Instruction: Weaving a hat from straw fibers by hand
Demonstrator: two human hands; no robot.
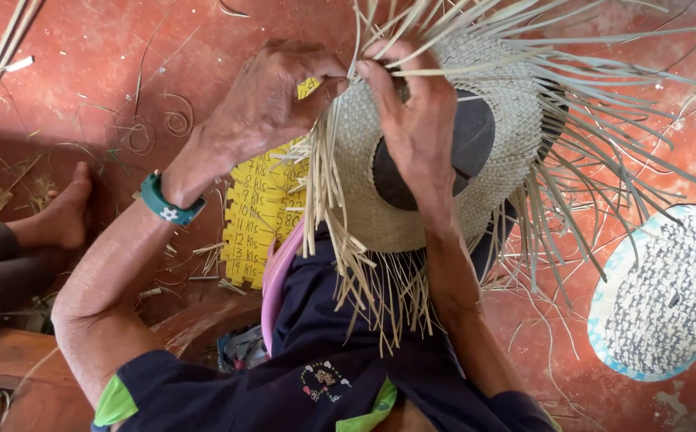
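A half-woven straw hat [508, 136] rests upside over a dark round form [476, 136] on my lap, with long loose straw strands fanning out from its rim. My left hand [272, 100], with a teal bracelet on its wrist, pinches straw strands at the hat's near-left rim. My right hand [412, 120] lies across the weave and the dark form, its fingertips meeting the left hand's on the same strands. Both hands grip the straw at the rim's edge.
A yellow foam mat [256, 212] with handwriting lies under the hat on the red floor. A woven round piece with a blue edge [668, 292] lies at the right. Another person's bare foot [64, 212] rests at the left. Straw scraps litter the floor.
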